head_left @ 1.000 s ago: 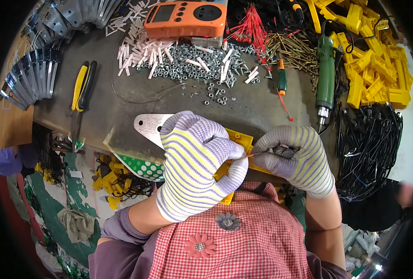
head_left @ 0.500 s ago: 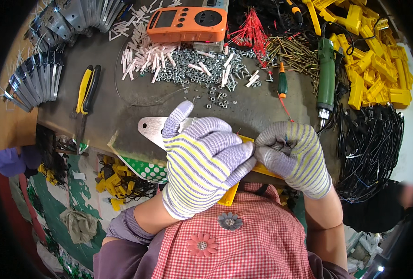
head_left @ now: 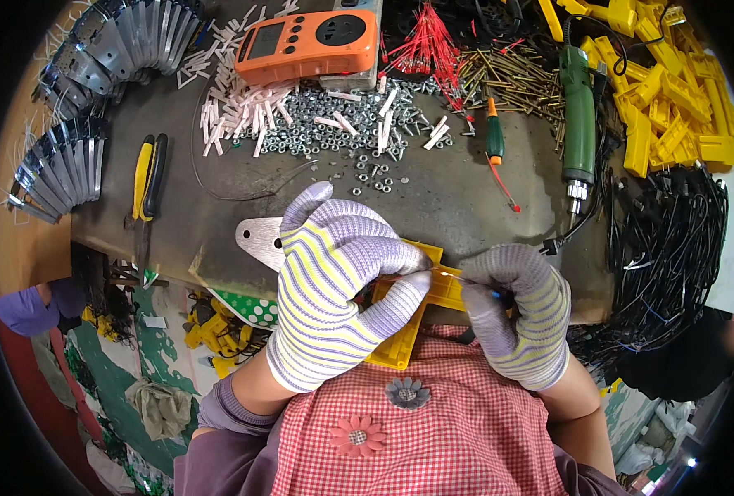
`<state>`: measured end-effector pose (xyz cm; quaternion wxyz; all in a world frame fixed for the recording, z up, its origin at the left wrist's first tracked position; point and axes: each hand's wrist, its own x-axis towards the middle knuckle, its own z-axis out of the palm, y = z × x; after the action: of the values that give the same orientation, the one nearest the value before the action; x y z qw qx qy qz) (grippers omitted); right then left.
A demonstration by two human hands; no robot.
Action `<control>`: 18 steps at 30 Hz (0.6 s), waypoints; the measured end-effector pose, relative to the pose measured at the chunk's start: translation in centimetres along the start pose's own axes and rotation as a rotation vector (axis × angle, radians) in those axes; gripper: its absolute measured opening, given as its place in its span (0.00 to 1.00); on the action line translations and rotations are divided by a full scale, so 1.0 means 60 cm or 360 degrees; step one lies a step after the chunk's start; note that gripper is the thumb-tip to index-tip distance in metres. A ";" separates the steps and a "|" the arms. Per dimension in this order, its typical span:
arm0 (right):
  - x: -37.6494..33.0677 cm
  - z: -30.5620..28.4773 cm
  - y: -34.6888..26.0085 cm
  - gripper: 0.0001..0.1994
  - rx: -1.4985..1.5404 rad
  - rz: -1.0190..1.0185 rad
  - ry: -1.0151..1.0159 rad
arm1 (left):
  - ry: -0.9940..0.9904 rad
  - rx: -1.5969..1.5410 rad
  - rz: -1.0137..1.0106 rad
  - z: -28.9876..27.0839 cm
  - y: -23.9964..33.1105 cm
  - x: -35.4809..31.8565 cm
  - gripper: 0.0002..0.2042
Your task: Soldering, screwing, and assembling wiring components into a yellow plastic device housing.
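Both hands wear striped knit gloves. My left hand (head_left: 330,285) has its thumb and fingertips pinched together over a yellow plastic housing (head_left: 396,343). The housing lies across the table's near edge against the apron. My right hand (head_left: 520,314) is closed just to the right, its fingers pinched too. A thin wire (head_left: 448,274) runs between the two sets of fingertips above the housing, and a small blue bit shows among the right fingers. Much of the housing is hidden under the left hand. Beside that hand lies a silver metal plate (head_left: 259,240) with holes.
Black-and-yellow pliers (head_left: 147,178) lie at left near fanned metal plates (head_left: 61,165). Farther back are an orange meter (head_left: 309,45), nuts (head_left: 325,120), white sleeves (head_left: 235,107) and red wires (head_left: 429,45). At right are a green screwdriver (head_left: 494,132), green power driver (head_left: 579,116), yellow housings (head_left: 664,107) and black cables (head_left: 668,248).
My hands have drawn slightly apart; the right has moved down, uncovering more of the yellow housing and the wire between them. The view has shifted a little.
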<state>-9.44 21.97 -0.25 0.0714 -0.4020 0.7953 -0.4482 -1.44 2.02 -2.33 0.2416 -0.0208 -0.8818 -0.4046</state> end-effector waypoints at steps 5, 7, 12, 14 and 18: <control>0.001 0.008 -0.001 0.08 -0.0016 0.0053 -0.0001 | 0.0005 -0.0075 -0.0088 0.003 0.000 -0.004 0.08; 0.003 0.008 -0.002 0.09 -0.0051 0.0071 -0.0028 | -0.0005 -0.0094 -0.0097 0.003 -0.002 -0.004 0.08; 0.005 0.005 -0.004 0.09 -0.0174 0.0028 -0.0022 | -0.0045 -0.0055 -0.0040 -0.007 0.001 0.000 0.09; 0.014 -0.006 -0.005 0.09 -0.0200 0.0021 -0.0073 | -0.0090 -0.0137 0.0012 -0.009 0.000 0.005 0.09; 0.028 -0.019 -0.021 0.08 -0.0200 0.0156 -0.0074 | -0.0179 0.0162 0.0262 -0.017 0.013 0.004 0.10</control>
<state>-10.39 21.16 1.80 0.0864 -0.3767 0.8386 -0.3839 -1.08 1.79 -1.09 0.2250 -0.1034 -0.9086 -0.3363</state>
